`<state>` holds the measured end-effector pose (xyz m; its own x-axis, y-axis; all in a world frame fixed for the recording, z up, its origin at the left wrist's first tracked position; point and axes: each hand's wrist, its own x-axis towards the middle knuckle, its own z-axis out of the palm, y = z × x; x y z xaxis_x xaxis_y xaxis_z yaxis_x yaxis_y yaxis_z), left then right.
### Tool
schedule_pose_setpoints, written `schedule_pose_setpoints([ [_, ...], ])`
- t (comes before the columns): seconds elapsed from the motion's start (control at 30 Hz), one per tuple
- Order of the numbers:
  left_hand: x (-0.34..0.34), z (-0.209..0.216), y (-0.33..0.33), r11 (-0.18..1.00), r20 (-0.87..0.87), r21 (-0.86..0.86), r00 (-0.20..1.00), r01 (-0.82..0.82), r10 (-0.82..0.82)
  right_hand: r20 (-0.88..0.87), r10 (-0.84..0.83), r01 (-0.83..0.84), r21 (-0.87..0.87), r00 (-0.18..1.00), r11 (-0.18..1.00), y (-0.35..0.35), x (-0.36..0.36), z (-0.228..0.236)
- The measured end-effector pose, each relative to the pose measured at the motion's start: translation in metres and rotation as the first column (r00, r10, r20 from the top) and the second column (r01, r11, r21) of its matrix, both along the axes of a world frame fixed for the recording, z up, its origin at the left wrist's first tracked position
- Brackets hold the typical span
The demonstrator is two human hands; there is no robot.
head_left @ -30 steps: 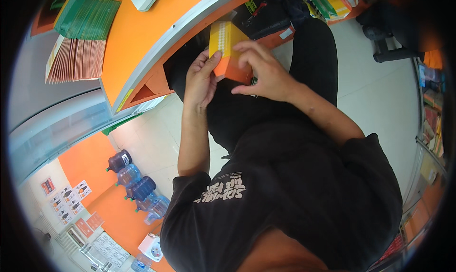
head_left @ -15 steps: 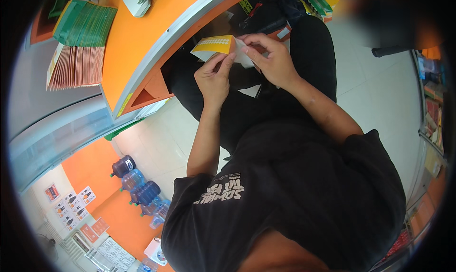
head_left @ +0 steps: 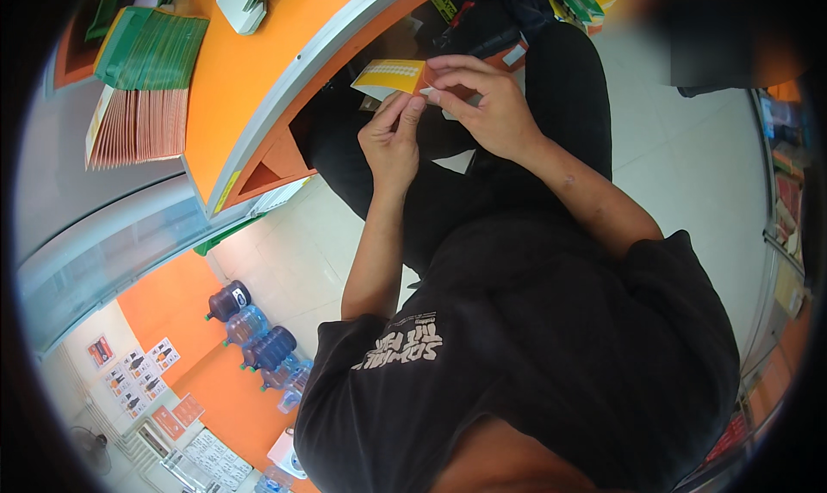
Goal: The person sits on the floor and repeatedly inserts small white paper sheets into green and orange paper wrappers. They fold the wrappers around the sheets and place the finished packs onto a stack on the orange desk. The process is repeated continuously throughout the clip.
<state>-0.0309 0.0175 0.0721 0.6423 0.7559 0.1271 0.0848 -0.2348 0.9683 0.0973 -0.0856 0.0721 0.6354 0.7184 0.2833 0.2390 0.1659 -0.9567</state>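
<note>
A small yellow and white folded paper carton (head_left: 392,75) with an orange end is held up over my lap, beside the desk edge. My left hand (head_left: 392,131) grips its lower edge between thumb and fingers. At the orange end, my right hand (head_left: 487,105) has its thumb and fingertips closed on a white flap (head_left: 427,92). The fingers partly hide that flap. Both forearms rise from below over my dark trousers.
An orange desk (head_left: 258,45) with a grey edge curves along the upper left. On it stands a row of green and pinkish folded cartons (head_left: 151,80), with a white-and-green piece (head_left: 245,6) nearby. Large blue water bottles (head_left: 263,347) line the orange wall. A dark bag (head_left: 482,28) lies beyond my hands.
The white flap at the carton's end has been folded in and shows much less. My right fingers have shifted slightly up and left against that end. The left hand keeps its grip.
</note>
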Motion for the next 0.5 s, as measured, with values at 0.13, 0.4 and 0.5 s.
schedule_pose_setpoints([
  [0.13, 0.0002, -0.0003, 0.0016, 1.0, -0.003, -0.013, 1.0, 0.008, -0.008, 0.023, 0.0, 0.001, -0.028, 1.0, 1.0, -0.0037, 0.0018, 0.0054],
  [0.4, 0.002, 0.0045, 0.0061, 0.996, -0.04, -0.003, 0.995, 0.095, -0.095, 0.017, 0.011, -0.011, -0.012, 1.0, 1.0, -0.0062, -0.0009, 0.0015],
  [0.5, 0.0013, 0.0041, 0.0044, 0.993, 0.032, -0.085, 0.997, 0.078, -0.076, -0.006, 0.048, -0.048, 0.023, 0.999, 0.999, -0.0034, -0.0019, -0.0011],
])
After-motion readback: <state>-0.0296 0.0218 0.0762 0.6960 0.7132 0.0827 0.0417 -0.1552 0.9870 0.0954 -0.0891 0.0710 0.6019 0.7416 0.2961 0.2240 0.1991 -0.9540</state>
